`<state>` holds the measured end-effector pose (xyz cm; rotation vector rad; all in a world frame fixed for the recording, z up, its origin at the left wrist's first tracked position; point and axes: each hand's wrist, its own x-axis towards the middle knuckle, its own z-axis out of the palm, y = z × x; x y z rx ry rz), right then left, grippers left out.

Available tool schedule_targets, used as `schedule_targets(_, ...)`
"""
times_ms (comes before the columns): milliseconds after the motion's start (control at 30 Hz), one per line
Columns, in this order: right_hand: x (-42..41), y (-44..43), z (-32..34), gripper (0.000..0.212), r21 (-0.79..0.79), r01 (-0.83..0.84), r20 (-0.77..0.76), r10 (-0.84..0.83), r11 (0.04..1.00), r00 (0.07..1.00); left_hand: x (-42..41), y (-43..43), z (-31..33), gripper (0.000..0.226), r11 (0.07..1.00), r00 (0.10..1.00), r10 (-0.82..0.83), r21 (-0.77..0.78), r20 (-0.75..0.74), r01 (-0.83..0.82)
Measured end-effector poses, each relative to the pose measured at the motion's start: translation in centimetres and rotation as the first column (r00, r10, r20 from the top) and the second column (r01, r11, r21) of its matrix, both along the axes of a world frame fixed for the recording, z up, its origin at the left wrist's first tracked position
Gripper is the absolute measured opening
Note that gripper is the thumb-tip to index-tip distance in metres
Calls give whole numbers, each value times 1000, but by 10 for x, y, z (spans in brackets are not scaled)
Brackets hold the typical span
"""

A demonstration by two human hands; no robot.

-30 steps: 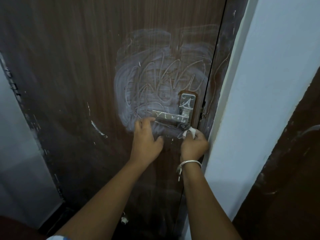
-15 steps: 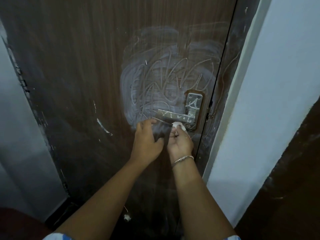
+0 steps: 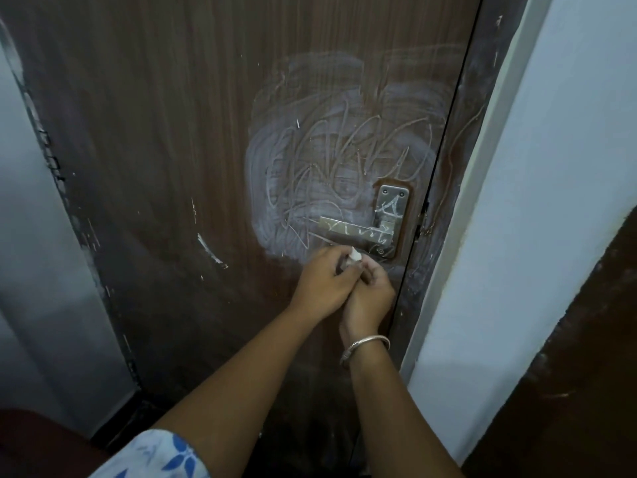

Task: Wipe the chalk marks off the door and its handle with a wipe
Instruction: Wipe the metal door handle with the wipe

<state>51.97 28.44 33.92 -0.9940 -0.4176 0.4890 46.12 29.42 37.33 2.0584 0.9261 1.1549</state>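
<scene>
Fingertips of both hands meet on a small white wipe (image 3: 459, 256), held just below the door handle (image 3: 356, 230) and close in front of the door (image 3: 172, 132). Left hand (image 3: 324, 282) curls over the wipe from the left, fingers closed on it; right hand (image 3: 370, 294) sits directly beside it, touching it, fingers pinched on the same wad from the right. Whether the wipe touches the door surface cannot be determined. Right wrist carries a metal bangle (image 3: 365, 346). Left upper arm shows the edge of a white sleeve with a blue flower print (image 3: 158, 455). Handle is a flat metal lever pointing left from a backplate (image 3: 393, 205) near the door's right edge; both lever and plate bear white chalk scribbles. Above and left of the handle, a broad smeared chalk patch (image 3: 337, 160) with looping lines covers the brown wood grain. A short white scuff (image 3: 210, 250) lies on the door, well left of the hands. Dark door frame (image 3: 448, 201) runs down just right of the backplate, followed by a pale wall (image 3: 551, 167). A second pale wall (image 3: 31, 236) borders the door on the left.
</scene>
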Motion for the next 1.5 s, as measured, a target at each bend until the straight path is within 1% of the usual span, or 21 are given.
schedule_targets(67, 2, -4, 0, 28, -45, 49, 125, -43, 998, 991, 8, 1, 1, 28, 996, 999, -1, -92, 45, 5)
schedule_targets(100, 3, -6, 0, 29, -47, 50, 170, -41, 998, 985, 11, 2, 1, 29, 987, 995, 7, -160, 101, 9)
schedule_targets(167, 6, -11, 2, 32, -42, 6, 246, 5, 999, 969, 15, 5, 2, 27, 955, 973, 32, -295, 228, 37)
schedule_targets(233, 10, -15, 4, 35, -80, -18, 329, 44, 997, 943, 18, 11, 3, 24, 912, 939, 62, -401, 339, 85)
schedule_targets(300, 17, -21, 8, 36, -122, 40, 403, 13, 992, 915, 21, 17, 5, 23, 860, 890, 127, -496, 437, 121)
schedule_targets(367, 25, -27, 11, 33, -132, 159, 482, -77, 978, 873, 23, 23, 8, 22, 826, 852, 204, -552, 482, 114)
schedule_targets(433, 33, -32, 14, 30, -120, 235, 565, -128, 965, 815, 27, 27, 9, 21, 818, 839, 242, -567, 487, 93)
schedule_targets(500, 38, -37, 17, 29, -124, 244, 630, -113, 962, 768, 31, 29, 10, 21, 818, 848, 247, -570, 469, 77)
schedule_targets(600, 43, -39, 21, 29, -120, 260, 674, -113, 958, 730, 39, 26, 9, 24, 835, 868, 247, -550, 430, 35)
schedule_targets(700, 48, -40, 24, 30, -100, 292, 706, -139, 951, 695, 47, 24, 6, 25, 847, 840, 318, -530, 440, -43)
schedule_targets(733, 51, -40, 25, 32, -102, 309, 727, -142, 945, 672, 49, 23, 6, 25, 842, 832, 326, -538, 448, -40)
schedule_targets(867, 58, -37, 34, 46, -135, 330, 817, -83, 934, 570, 49, 21, 5, 13, 817, 807, 249, -563, 536, 122)
schedule_targets(967, 60, -33, 39, 51, -178, 357, 849, -41, 917, 528, 49, 18, 6, 10, 812, 790, 189, -545, 583, 207)
schedule_targets(1067, 58, -30, 41, 51, -199, 413, 858, -46, 889, 512, 49, 17, 6, 10, 811, 792, 167, -538, 588, 228)
schedule_targets(1167, 57, -29, 42, 50, -202, 420, 848, -56, 885, 527, 47, 19, 6, 13, 800, 806, 156, -552, 571, 235)
schedule_targets(1300, 61, -27, 43, 52, -235, 406, 847, -19, 883, 531, 44, 22, 7, 20, 747, 811, 130, -595, 570, 298)
schedule_targets(1367, 63, -27, 44, 52, -247, 404, 840, -14, 881, 542, 41, 26, 7, 23, 712, 829, 110, -626, 548, 319)
schedule_targets(1433, 65, -27, 45, 53, -259, 398, 840, 2, 880, 542, 38, 28, 7, 22, 692, 850, 92, -647, 519, 320)
schedule_targets(1500, 68, -27, 46, 53, -270, 394, 850, 25, 879, 527, 38, 29, 7, 20, 677, 849, 87, -656, 521, 333)
